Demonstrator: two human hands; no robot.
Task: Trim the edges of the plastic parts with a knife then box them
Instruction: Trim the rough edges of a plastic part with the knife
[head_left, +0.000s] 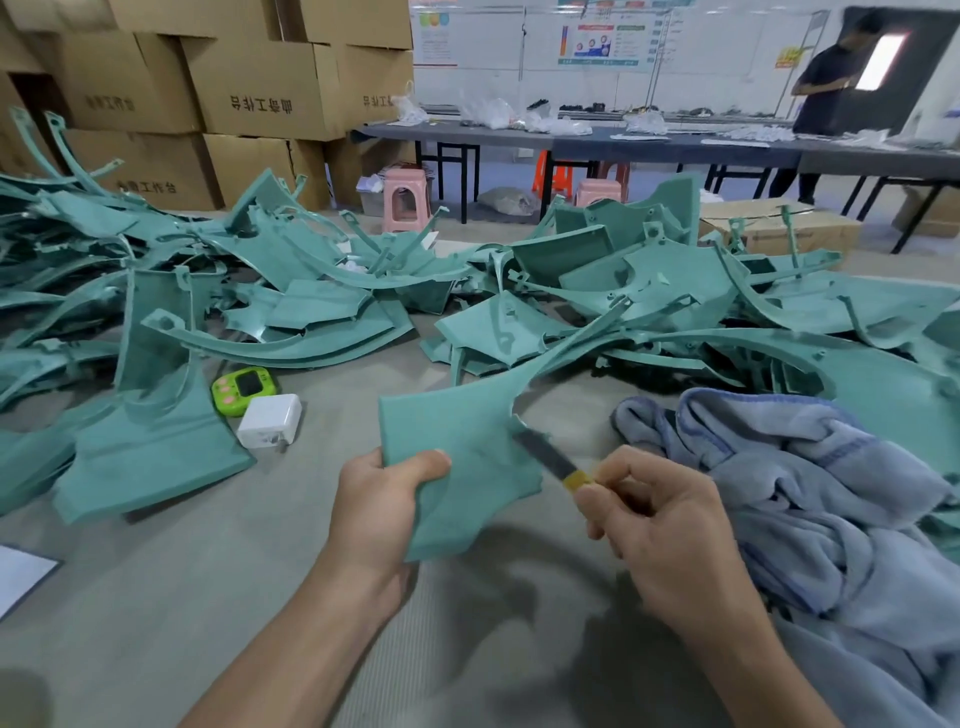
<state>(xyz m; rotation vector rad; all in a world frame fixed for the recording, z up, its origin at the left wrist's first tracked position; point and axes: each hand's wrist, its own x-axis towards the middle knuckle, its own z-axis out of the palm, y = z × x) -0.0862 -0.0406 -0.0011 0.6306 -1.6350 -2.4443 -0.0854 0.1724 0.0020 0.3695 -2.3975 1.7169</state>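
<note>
Left hand (384, 499) has its grip curled round the near-left corner of the plastic part (457, 431), thumb pressed on top, holding it just above the bench (208, 571) in the near middle. Right hand (660, 525) pinches the knife (550, 460) by its yellow collar, with the blade angled far-left and the tip right at the notch on the part's right edge. Whether it touches, I can't tell. Just right lies a bunched blue towel (805, 493). To the left sit a green timer (244, 389) and a white charger (270, 421), and beyond them a heap of parts (623, 291). The risk, I'd say, is that one-corner hold. A firm stroke could twist the part, and the blade might skid toward the left thumb or gouge the face.
</note>
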